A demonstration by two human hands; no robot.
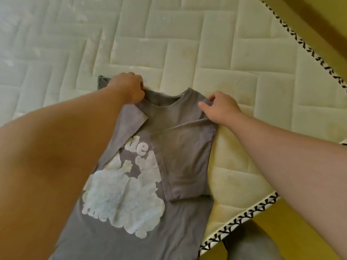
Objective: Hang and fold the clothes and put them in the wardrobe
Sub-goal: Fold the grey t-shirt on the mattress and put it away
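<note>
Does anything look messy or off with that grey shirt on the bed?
The grey T-shirt with the white puffy print has its folded-over side lying on a slant, hiding part of the lettering, and the quilted white mattress shows yellowish stains beside it.

Only one cam here, wide-angle on the person's head, facing forward and steeply down, close over the grey T-shirt [180,147] on the mattress [187,44], left hand [129,88] in from the frame's lower left, right hand [222,107] from the right edge.
</note>
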